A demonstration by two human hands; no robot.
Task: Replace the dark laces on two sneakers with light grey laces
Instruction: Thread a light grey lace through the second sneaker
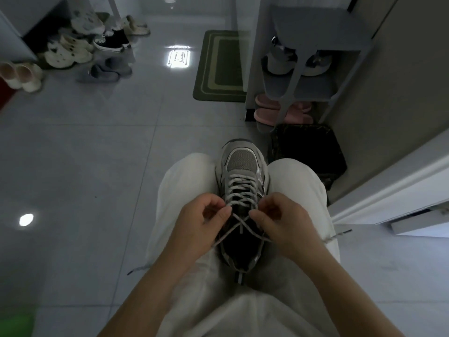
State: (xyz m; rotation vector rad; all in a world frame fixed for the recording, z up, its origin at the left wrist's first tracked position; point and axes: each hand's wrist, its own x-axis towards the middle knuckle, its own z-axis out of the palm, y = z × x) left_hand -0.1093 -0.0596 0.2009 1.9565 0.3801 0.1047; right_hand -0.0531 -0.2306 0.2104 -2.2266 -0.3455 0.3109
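the sneaker sits between your thighs, toe pointing away, light grey lace threaded up it. your left hand and right hand each pinch a strand in curled fingers, the strands crossing between them. beyond lie a glossy tiled floor, a green mat and a shoe rack on the right.
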